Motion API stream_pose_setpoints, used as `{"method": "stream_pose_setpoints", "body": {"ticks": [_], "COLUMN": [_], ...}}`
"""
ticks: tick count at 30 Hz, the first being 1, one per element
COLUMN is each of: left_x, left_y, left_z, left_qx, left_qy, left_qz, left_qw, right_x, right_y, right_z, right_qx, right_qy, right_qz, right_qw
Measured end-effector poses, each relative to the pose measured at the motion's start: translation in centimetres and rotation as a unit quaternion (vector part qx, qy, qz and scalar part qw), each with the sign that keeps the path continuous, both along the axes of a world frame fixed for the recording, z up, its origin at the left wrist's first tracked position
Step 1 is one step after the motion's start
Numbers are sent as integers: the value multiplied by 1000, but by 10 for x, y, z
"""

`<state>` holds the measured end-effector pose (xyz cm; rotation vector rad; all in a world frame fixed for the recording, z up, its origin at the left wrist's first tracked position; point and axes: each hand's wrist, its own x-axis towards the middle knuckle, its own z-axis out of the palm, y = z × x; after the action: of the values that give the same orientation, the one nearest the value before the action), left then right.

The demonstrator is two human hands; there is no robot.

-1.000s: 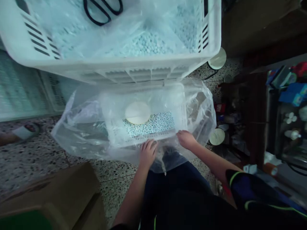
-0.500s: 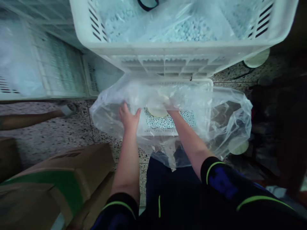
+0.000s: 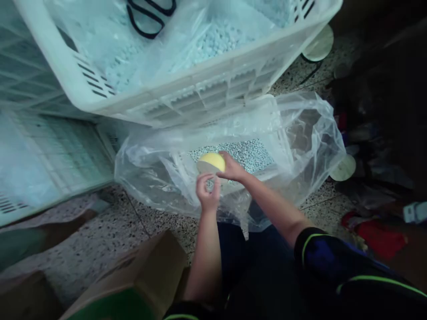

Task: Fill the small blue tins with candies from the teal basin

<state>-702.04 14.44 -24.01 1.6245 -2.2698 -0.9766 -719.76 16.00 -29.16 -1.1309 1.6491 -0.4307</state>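
Observation:
A round pale-yellow bowl (image 3: pixel 211 163) is tilted over the basket, with my right hand (image 3: pixel 231 168) gripping its right edge. My left hand (image 3: pixel 208 191) is just below the bowl, its fingers curved and apart from the thumb; whether it touches the rim is unclear. Below both hands lie small bluish-white pellets (image 3: pixel 248 153) inside a clear plastic bag (image 3: pixel 143 173). The bag lines a low white basket (image 3: pixel 267 106), spreading over its left and right sides.
A large white crate (image 3: pixel 187 102) with bagged pellets and black-handled scissors (image 3: pixel 147 20) stands ahead. More crates (image 3: pixel 60 155) are at left. A cardboard box (image 3: pixel 156 271) sits lower left. Round pale discs (image 3: pixel 343 167) lie at right. Another person's arm (image 3: pixel 73 226) reaches in from the left.
My left hand has moved right, from the bag's left side to beside the bowl. The bowl now shows clearly, tilted in my right hand. The view has turned.

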Motion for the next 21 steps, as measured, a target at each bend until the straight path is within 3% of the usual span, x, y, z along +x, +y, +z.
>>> {"method": "stream_pose_setpoints", "body": {"ticks": [2, 4, 5, 7, 10, 12, 14, 16, 21], "left_x": [-24, -69, -96, -152, -203, -204, -185, -160, -103], "left_y": [6, -19, -37, -73, -104, -108, -105, -103, -114], "left_z": [2, -6, -14, -36, -75, -98, -111, -114, -102], "left_qx": [1, 1, -8, -22, 19, 23, 14, 22, 80], "left_qy": [42, 78, 71, 38, -26, -39, -37, -54, -144], "left_qz": [-99, -219, -319, -420, -455, -447, -438, -437, -440], "left_qw": [994, 973, 945, 907, 890, 893, 898, 898, 883], "right_x": [-31, -65, -80, -103, -112, -102, -86, -69, -33], "right_y": [30, 49, 53, 50, 31, 21, 16, 15, 12], "right_z": [23, 38, 41, 31, -7, -33, -49, -57, -67], "right_qx": [-69, -107, -109, -94, -64, -53, -46, -36, -33], "right_qy": [89, 221, 277, 349, 369, 366, 356, 332, 242], "right_qz": [-24, -51, -59, -76, -106, -123, -118, -96, -61], "right_qw": [993, 968, 953, 929, 921, 921, 926, 937, 968]}}
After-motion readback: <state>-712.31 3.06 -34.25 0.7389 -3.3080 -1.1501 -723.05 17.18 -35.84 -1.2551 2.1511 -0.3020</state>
